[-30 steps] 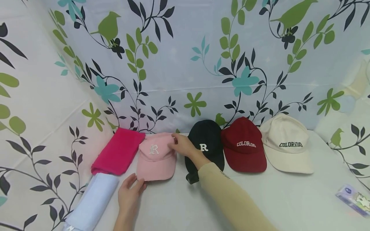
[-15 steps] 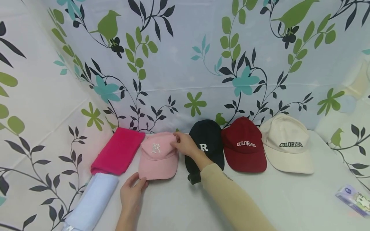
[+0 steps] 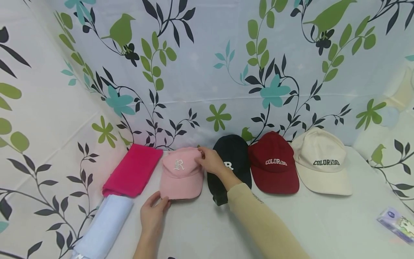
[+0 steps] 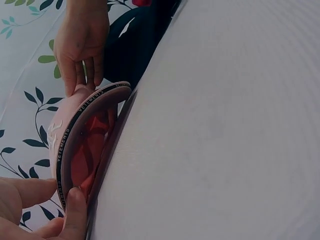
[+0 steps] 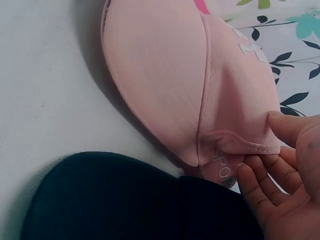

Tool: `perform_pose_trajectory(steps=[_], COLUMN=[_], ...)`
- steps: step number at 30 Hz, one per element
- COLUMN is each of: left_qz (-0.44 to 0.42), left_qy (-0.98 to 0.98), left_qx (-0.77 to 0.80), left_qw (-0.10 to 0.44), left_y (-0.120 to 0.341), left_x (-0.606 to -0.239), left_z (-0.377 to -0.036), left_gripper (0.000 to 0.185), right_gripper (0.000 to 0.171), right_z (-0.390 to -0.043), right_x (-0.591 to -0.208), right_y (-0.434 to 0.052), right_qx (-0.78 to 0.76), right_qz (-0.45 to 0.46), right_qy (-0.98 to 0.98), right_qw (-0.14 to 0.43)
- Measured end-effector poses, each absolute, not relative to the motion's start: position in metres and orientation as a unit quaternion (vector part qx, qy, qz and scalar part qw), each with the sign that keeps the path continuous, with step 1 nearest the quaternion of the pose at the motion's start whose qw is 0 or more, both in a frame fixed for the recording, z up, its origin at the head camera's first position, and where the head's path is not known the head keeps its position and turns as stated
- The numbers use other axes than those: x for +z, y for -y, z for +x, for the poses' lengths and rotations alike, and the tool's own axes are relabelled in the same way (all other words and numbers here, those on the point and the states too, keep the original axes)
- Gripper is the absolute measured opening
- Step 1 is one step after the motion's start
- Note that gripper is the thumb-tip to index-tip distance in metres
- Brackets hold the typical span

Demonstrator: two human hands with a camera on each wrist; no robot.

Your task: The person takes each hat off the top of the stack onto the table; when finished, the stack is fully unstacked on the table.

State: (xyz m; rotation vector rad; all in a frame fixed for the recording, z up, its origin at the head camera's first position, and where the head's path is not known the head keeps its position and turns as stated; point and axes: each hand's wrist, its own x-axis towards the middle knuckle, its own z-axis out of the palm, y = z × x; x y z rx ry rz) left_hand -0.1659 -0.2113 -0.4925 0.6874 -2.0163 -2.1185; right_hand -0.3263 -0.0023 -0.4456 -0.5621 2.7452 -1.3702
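A pink baseball cap (image 3: 182, 185) with a white letter R faces forward on the white table. My left hand (image 3: 153, 212) pinches the left corner of its brim. In the left wrist view, the thumb and a finger sit on either side of the brim's lettered edge (image 4: 62, 152). My right hand (image 3: 211, 162) holds the cap's right side; in the right wrist view, its fingers (image 5: 267, 182) pinch the fabric edge of the crown. A black baseball cap (image 3: 232, 147) stands just to the right, partly covered by my right hand and sleeve.
Right of the black cap stand a dark red cap (image 3: 273, 180) and a cream cap (image 3: 323, 180), both lettered COLORADO. On the left lie a folded magenta cloth (image 3: 132, 171) and a light blue cloth (image 3: 103, 226). A purple packet (image 3: 396, 225) lies far right, and patterned fabric hangs behind.
Both hands have shifted the pink cap a little to the right, away from the magenta cloth and closer to the black cap. The other caps stay in place.
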Motion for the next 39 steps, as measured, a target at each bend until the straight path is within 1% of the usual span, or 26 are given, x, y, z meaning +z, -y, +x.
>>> perform_pose_trajectory(steps=[13,26,33,39], left_qz=[0.227,0.225,0.219,0.216], left_qy=[0.682,0.693,0.7,0.707], left_qx=[-0.693,-0.682,-0.678,-0.672], left_qw=[0.059,0.06,0.047,0.041], left_y=[0.208,0.207,0.21,0.214], left_x=[-0.492,-0.493,-0.491,-0.488], left_z=[-0.168,-0.169,-0.166,-0.161], left_gripper=[0.059,0.058,0.063,0.067], right_gripper=[0.043,0.044,0.047,0.049], right_z=[-0.324,-0.322,-0.315,-0.307], right_x=[-0.442,-0.438,-0.433,-0.437], right_y=[-0.001,-0.009,-0.009,-0.008], right_qx=[-0.415,-0.411,-0.406,-0.377], right_qz=[-0.179,-0.188,-0.208,-0.219], right_qy=[-0.892,-0.892,-0.89,-0.9], right_qw=[0.011,0.015,0.002,-0.003])
